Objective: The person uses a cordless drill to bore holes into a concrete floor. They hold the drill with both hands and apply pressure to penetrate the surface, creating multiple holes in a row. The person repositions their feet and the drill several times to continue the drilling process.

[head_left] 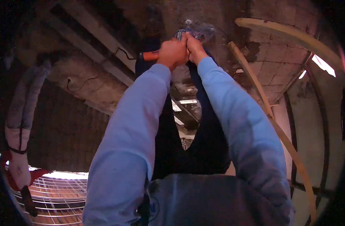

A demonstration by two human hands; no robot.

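My left hand is closed around an orange-handled tool; the handle sticks out to the left, and a thin black cord seems to run from its end. Pressed against it is my right hand, its fingers bent together at the left hand's fingertips. What the right fingers grip is hidden. Just beyond both hands is clear, crinkled plastic with a printed part, like a bottle or bag. I cannot tell whether either hand touches it. Both arms reach out over my dark-trousered legs.
Long wooden strips lean on the right, one curved by the lens. Concrete beams run along the upper left. At the far left another person in light trousers stands near white metal bars. The surroundings are dim and rough.
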